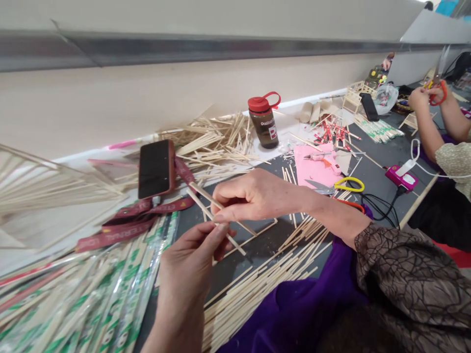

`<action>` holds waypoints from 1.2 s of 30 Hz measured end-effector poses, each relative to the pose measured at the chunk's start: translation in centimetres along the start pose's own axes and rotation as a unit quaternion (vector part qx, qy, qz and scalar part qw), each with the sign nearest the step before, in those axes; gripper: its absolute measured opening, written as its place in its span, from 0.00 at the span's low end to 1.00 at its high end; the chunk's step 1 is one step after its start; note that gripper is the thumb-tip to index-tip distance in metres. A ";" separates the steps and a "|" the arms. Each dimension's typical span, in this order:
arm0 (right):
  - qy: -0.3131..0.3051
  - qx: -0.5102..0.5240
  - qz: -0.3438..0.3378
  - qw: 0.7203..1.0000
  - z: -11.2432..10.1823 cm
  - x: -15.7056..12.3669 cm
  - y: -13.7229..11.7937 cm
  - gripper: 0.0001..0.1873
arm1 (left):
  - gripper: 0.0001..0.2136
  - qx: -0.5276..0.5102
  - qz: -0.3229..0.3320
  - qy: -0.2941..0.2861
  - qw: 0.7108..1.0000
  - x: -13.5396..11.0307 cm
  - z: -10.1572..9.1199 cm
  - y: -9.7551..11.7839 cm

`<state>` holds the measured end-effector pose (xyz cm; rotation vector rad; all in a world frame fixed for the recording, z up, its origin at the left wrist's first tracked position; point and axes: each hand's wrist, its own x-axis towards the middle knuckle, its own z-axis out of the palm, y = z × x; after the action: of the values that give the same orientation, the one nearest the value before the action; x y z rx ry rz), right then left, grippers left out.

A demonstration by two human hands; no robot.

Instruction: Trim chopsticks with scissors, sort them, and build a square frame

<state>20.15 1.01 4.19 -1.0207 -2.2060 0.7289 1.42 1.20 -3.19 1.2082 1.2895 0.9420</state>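
Note:
My left hand (200, 250) is closed in a pinch on a thin wooden chopstick (235, 245) that slants down to the right. Fingers of my right hand (250, 193) are bent onto the same chopstick from above, thumb near my left thumb. A second chopstick (247, 228) runs close behind, passing under my right fingers; whether it is joined to the first at the upper left end I cannot tell. Under my hands, a frame of thin sticks (263, 228) lies on the dark table. Loose chopsticks (265, 279) are spread in front of me.
Wrapped chopsticks (121, 294) lie at left, by a phone (156, 169) on a red lanyard (125, 225). Behind are a stick pile (217, 139) and a bottle (265, 125). Right are scissors (348, 184), a pink glue gun (329, 162) and a co-worker's hands (429, 95) with scissors.

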 end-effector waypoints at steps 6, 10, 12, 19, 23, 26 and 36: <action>-0.017 0.007 -0.007 1.000 0.1 -0.2 -0.2 0.12 | 0.09 -0.010 -0.006 0.009 1.000 -0.2 0.0 0.3; -0.036 0.010 -0.002 0.999 0.2 -0.2 -0.5 0.11 | 0.08 -0.009 0.012 -0.008 1.000 -0.1 -0.2 0.0; -0.046 0.012 -0.005 0.999 0.4 -0.2 -0.6 0.10 | 0.08 -0.003 0.029 -0.012 1.000 -0.1 -0.2 -0.2; -0.126 -0.041 -0.007 0.991 2.2 -1.2 -1.4 0.12 | 0.10 -0.038 0.028 -0.015 0.999 -0.4 0.2 0.1; -0.291 -0.147 0.010 0.945 3.6 -3.6 -3.0 0.10 | 0.12 -0.053 0.014 -0.011 0.998 -0.6 0.3 0.3; -0.386 -0.206 0.002 0.899 4.8 -5.9 -3.8 0.11 | 0.11 -0.046 0.020 -0.013 0.999 -0.7 0.5 0.4; -0.264 -0.258 0.101 0.924 3.1 -7.1 -1.7 0.11 | 0.12 -0.058 0.024 -0.012 0.998 -0.7 0.9 0.1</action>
<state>20.86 -6.29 1.26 -1.4588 -2.8882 0.5611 2.21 0.43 -3.03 1.1603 1.1759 1.0208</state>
